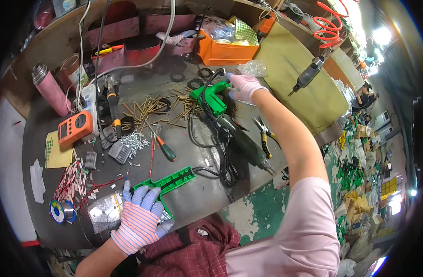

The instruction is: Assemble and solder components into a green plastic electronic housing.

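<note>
My left hand [142, 217], in a striped knit glove with blue fingers, rests over a green plastic housing half [178, 178], its fingers curled about the near end. A black cord runs from the housing's far end into a coiled bundle [227, 159]. My right hand [245, 87], gloved alike, reaches far forward to a green pistol-shaped plastic housing [214, 99], fingers on either side of its handle end. A black cable passes beside those fingertips. Just nearer lies a dark, tube-shaped power screwdriver [244, 141]. Yellow-and-black pliers [266, 137] lie right of it.
Long brass-coloured screws [149, 108], small silver screws [137, 142] and a green-handled screwdriver [165, 150] lie mid-bench. An orange meter [75, 127], pink flask [52, 90] and solder spool [62, 211] stand left. An orange bin [225, 50] sits behind; another driver [308, 75] hangs right.
</note>
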Action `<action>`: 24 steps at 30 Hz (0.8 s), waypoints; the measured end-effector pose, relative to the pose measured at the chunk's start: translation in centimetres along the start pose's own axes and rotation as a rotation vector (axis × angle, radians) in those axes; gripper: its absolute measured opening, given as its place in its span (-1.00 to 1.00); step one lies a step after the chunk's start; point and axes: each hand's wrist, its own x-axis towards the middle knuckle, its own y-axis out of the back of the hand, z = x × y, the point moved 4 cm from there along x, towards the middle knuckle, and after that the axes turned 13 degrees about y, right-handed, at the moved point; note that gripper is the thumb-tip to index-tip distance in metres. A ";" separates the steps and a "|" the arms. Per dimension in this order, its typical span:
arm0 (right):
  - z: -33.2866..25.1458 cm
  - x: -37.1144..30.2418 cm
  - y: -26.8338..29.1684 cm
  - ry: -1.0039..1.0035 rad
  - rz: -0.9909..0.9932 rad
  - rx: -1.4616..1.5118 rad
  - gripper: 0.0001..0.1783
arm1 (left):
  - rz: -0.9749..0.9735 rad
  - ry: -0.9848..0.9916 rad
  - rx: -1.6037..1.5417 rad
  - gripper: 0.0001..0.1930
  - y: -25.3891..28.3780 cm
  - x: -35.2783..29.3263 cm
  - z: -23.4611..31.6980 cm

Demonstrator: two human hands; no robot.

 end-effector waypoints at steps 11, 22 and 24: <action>-0.8 3.9 -4.3 0.033 0.040 -0.197 -0.42 | -0.039 -0.018 0.077 -0.48 -0.8 -0.8 0.3; 0.0 1.6 -1.4 -0.056 0.090 0.014 -0.35 | -0.116 0.039 0.145 -0.47 0.0 -0.7 -0.3; -0.7 2.0 -2.3 -0.098 0.038 0.115 -0.32 | -0.012 -0.009 0.113 -0.47 -0.1 -1.0 0.0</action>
